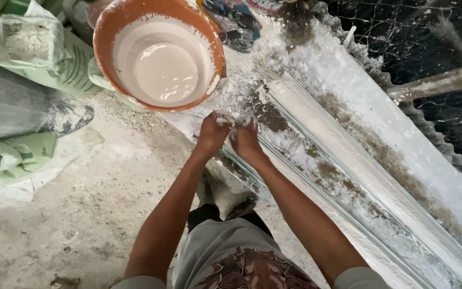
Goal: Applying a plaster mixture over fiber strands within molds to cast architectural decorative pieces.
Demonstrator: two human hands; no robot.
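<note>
Pressing white plaster lump (232,119) with both hands at near end of long mould (348,176). Left hand (212,134) and right hand (245,140) side by side, fingers curled on wet clump, knuckles up, likely to pack it into groove. One orange bucket (108,32) of pale liquid plaster just beyond hands, within reach. Two green sacks (33,48) at left on dusty floor (81,214). One wooden stick (439,83) far right. Two feet below arms.

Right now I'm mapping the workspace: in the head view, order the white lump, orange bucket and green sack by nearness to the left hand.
1. White lump, at the left hand's fingertips.
2. Orange bucket, just above the hand.
3. Green sack, far upper left.
</note>
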